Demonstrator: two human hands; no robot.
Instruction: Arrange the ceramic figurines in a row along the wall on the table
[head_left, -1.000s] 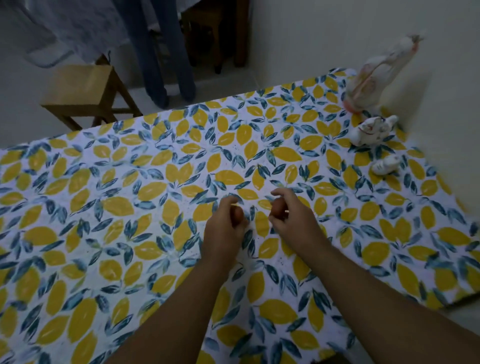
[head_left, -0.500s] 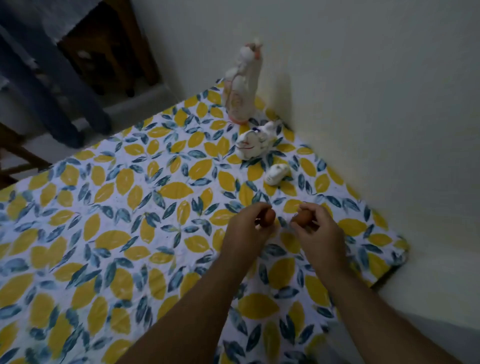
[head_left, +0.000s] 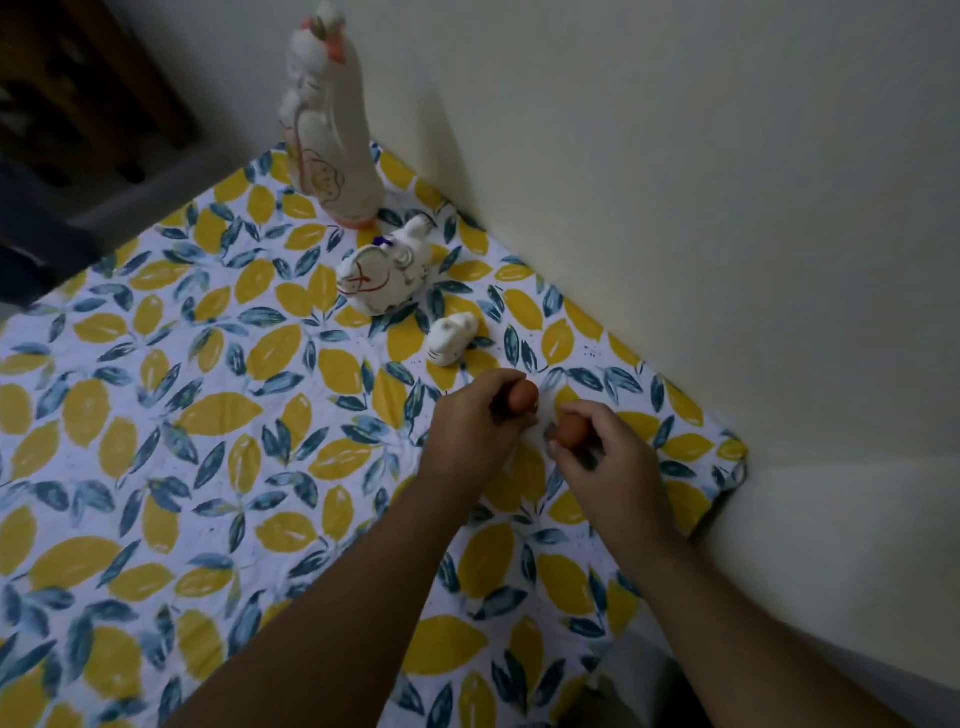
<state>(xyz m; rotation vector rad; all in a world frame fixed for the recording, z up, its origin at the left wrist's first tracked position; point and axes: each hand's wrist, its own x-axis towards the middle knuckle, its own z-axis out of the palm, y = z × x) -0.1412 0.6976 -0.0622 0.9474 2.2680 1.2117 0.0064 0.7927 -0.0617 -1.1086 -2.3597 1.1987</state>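
I am pinching one small brown figurine in my left hand and another in my right hand, fingers curled shut, near the small white figurine by the wall; they are probably light, hard, brittle; I am gripping their sides.

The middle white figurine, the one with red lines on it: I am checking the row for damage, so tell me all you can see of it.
The middle white figurine looks like glossy glazed ceramic, a squat animal shape with thin red lines on its rounded front, faint dark markings on its body and a small purple spot on top. It stands on the leaf-print tablecloth near the wall, between the tall figurine and the small white figurine, touching neither as far as shows. No hand touches it. No chips or cracks are visible.
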